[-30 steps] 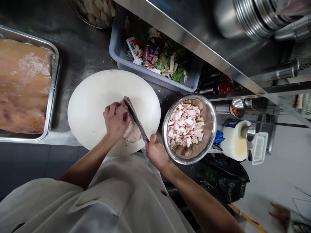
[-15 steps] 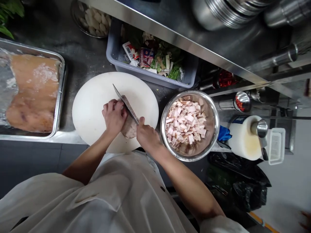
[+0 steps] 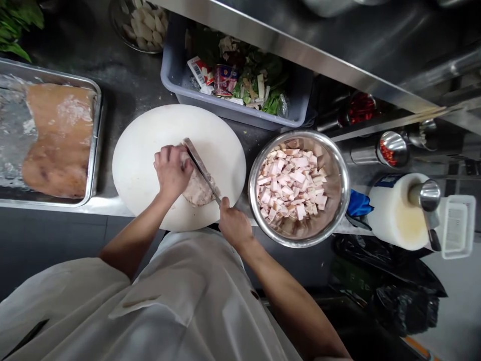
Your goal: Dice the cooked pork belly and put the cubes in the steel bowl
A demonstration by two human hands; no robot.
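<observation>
On a round white cutting board [image 3: 137, 155] lies a pale piece of meat [image 3: 197, 191]. My left hand [image 3: 171, 171] grips its left side with bent fingers, partly covering it. A kitchen knife [image 3: 201, 166] slants across the meat's right side, its blade touching or just above the surface; I cannot tell which. The handle is in the closed fist of my right hand [image 3: 235, 224], at the board's near right edge. Just right of the board stands a steel bowl [image 3: 340, 188] with many diced pinkish-white meat pieces [image 3: 293, 178] in it.
A metal tray [image 3: 96, 145] with a large slab of skin-on meat [image 3: 62, 135] sits at left. Behind the board is a grey bin [image 3: 240, 113] of scraps. A steel shelf edge [image 3: 300, 60] overhangs the back. At right stands a white container [image 3: 398, 210].
The knife has come back toward me and to the right, its tip now near my left fingers. My left hand has shifted slightly left, and more of the meat shows. The view has moved a little.
</observation>
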